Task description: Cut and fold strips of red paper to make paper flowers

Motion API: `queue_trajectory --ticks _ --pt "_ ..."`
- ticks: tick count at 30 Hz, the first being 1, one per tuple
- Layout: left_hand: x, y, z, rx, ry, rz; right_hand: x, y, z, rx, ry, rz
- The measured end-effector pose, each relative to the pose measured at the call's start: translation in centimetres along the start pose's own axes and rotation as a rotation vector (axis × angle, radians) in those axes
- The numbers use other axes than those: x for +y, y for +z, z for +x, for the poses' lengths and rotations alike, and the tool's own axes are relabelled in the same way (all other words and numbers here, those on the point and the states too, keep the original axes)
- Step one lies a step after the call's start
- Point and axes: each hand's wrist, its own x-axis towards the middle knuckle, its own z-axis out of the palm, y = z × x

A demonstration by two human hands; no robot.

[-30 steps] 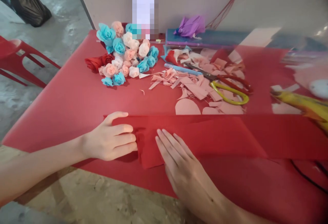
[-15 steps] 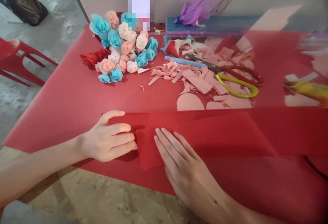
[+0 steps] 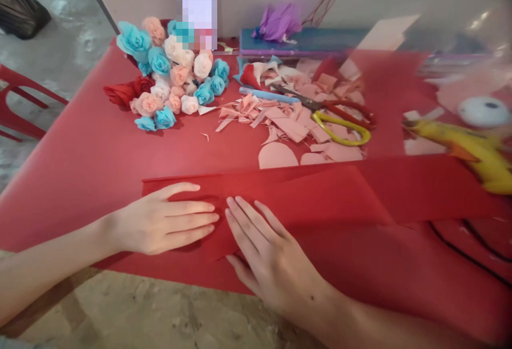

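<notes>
A long strip of red crepe-like paper [image 3: 320,194] lies across the front of the red table, partly folded over itself. My left hand [image 3: 168,221] rests flat on its left end, fingers stretched out to the right. Close by, my right hand [image 3: 272,253] lies on the folded part, its fingers straight and its thumb apart near the lower edge. The fingertips of both hands almost meet. Neither hand grips anything that I can see. The paper under the palms is hidden.
Blue, pink, white and red paper flowers [image 3: 176,72] cluster at the back left. Scissors [image 3: 340,125] and a blue pen [image 3: 270,95] lie on pink paper scraps [image 3: 288,122]. A yellow glue gun [image 3: 472,146] is at right, near black cords [image 3: 464,253]. A red stool [image 3: 24,98] stands left.
The view has shifted to the right, bringing more of the glue gun in. My left hand's fingers have straightened from a curl and now lie flat on the paper, closer to my right fingertips.
</notes>
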Motion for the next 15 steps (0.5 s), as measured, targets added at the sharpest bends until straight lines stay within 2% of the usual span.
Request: queue_trajectory --ticks 5,15 --pt "0.07 0.32 -0.50 0.028 -0.021 -0.010 -0.04 0.15 -0.13 -0.005 0.007 0.002" --pt "0.00 0.49 -0.99 0.006 -0.064 -0.004 -0.08 0.41 -0.28 0.027 0.018 0.008"
